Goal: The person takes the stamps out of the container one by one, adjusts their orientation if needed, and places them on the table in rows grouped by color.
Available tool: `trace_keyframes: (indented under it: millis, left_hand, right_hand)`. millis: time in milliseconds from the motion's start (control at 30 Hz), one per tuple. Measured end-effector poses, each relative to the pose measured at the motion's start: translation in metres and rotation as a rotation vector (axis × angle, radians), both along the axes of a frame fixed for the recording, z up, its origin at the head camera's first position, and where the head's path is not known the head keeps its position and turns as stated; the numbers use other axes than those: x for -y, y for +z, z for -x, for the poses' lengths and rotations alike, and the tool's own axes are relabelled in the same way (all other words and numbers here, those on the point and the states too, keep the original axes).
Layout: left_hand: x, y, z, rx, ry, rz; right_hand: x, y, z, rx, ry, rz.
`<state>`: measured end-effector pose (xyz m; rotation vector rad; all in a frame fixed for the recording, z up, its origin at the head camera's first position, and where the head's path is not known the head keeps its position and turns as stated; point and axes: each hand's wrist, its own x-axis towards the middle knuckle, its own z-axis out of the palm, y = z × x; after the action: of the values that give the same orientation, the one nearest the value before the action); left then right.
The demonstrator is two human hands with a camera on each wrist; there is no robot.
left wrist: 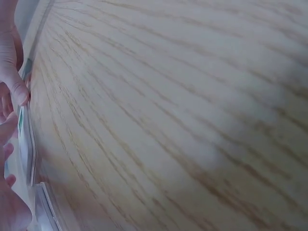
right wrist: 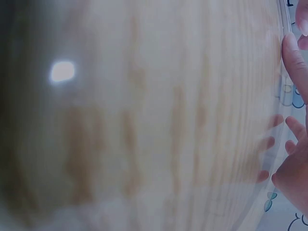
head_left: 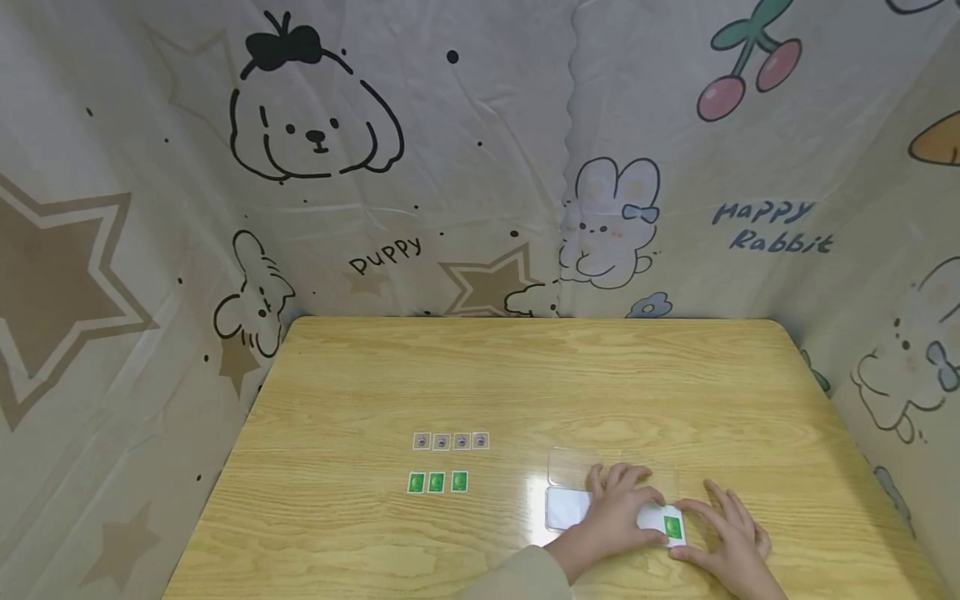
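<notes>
My left hand (head_left: 618,512) reaches over a white rectangular piece (head_left: 651,518) and pinches it between thumb and index finger across its long edges. A green square (head_left: 672,527) with a white border shows on its right end. My right hand (head_left: 731,537) holds that same end, thumb at the near corner and index finger at the far one, other fingers spread. In the left wrist view the piece (left wrist: 27,144) appears edge-on with thin layers. Left of it, partly under my left hand, lies a white panel (head_left: 566,507) in a clear case.
A clear plastic lid (head_left: 572,465) lies just behind the white panel. To the left are a row of three green squares (head_left: 437,482) and, behind it, a row of several small greyish picture squares (head_left: 442,442). A printed curtain (head_left: 480,183) surrounds the wooden table (head_left: 337,375).
</notes>
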<state>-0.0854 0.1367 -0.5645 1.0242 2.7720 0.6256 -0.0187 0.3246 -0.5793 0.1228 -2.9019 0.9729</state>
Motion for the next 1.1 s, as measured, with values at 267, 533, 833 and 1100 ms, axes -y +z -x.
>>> trace_keyframes:
  millis: [267,533,833,1100]
  left_hand:
    - [-0.002,0.003,0.001,0.01,-0.007,0.049]
    - [-0.005,0.004,0.003,0.0,-0.016,0.064]
    - [-0.008,0.003,0.004,0.018,-0.012,0.068]
    - [-0.011,0.003,0.004,0.017,0.001,0.079]
  right_hand:
    - [0.0,-0.001,0.001,-0.001,0.006,0.024]
    - [-0.001,-0.001,0.001,0.001,0.005,0.015]
    - [-0.001,-0.001,0.0,0.003,0.011,0.021]
    - [-0.001,-0.001,0.001,0.001,0.01,0.027]
